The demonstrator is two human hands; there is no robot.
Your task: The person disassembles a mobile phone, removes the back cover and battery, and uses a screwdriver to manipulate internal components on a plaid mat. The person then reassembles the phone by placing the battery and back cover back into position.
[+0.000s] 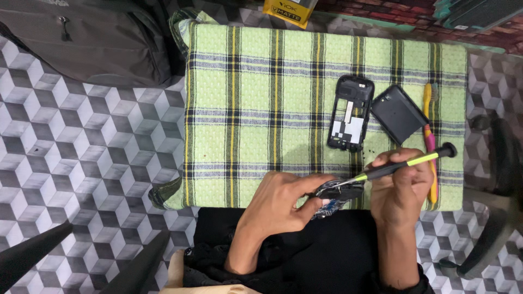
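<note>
the left hand (278,204) has its grip closed around a small opened phone body (335,196), fingers curled over its near edge and the thumb pressing from the side; a blue patch of circuit board shows under the fingers. the phone body sits at the near edge of the green plaid cloth (261,98), held just over the person's dark lap.

the right hand (400,188) has its grip closed on a screwdriver (403,166) with a black and yellow-green handle. the shaft slants down toward the left hand, and its tip touches the top of the phone body. the black round cap of the handle points away past the right hand, toward the cloth's right edge.

farther up the cloth from the phone body lies a black phone frame (350,112), hollowed out, with white and grey parts showing inside. just to the right of that frame lies a dark flat back cover (399,114), tilted, close to the frame but apart from it. a toothbrush (430,139) with a yellow and pink handle lies along the cloth's right edge, partly hidden behind the right hand.

the cloth covers a low worktop standing on a floor (81,152) of grey cube-patterned tiles. a grey bag (92,43) rests on the floor left of the cloth.
</note>
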